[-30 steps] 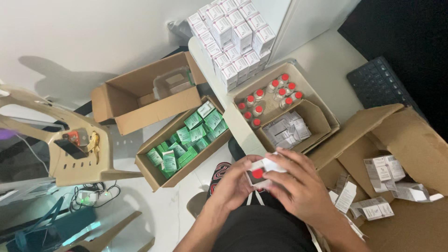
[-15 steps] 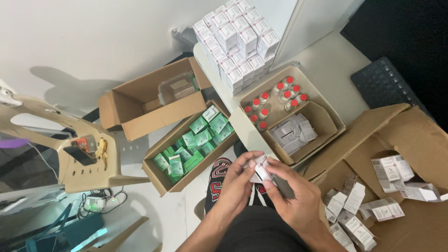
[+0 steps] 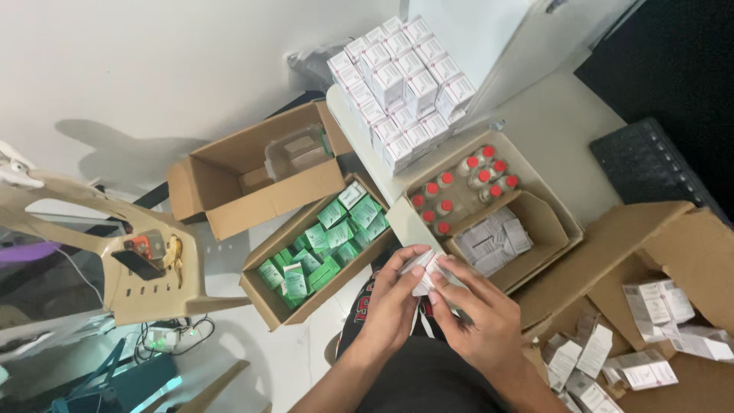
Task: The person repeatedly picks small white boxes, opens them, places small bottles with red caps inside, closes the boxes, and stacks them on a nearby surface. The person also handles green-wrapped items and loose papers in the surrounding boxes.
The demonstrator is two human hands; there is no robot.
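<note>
Both hands meet at the lower centre of the frame, over the person's lap. The left hand [image 3: 394,302] and the right hand [image 3: 478,321] hold one small white carton [image 3: 423,271] between them. The fingers of each hand are curled closed around it: the left grips its left side, and the right thumb and fingers pinch its right end. Whether the carton's flap is open or shut cannot be determined.

Directly above the hands sits an open cardboard box [image 3: 562,229] divided into two sections. The upper section contains vials with red caps [image 3: 466,183]; the lower section contains folded paper leaflets [image 3: 493,241].

Above that box, at the top centre, stands a stack of white cartons [image 3: 401,84] on a pale table [image 3: 558,130].

To the left of the hands, a long cardboard box [image 3: 264,294] holds green packets [image 3: 321,245]. An almost empty cardboard box [image 3: 252,199] lies above it, toward the upper left.

At the lower right, a large flattened cardboard box [image 3: 673,245] holds loose white cartons [image 3: 646,306]. A beige plastic chair [image 3: 145,287] stands at the left edge.
</note>
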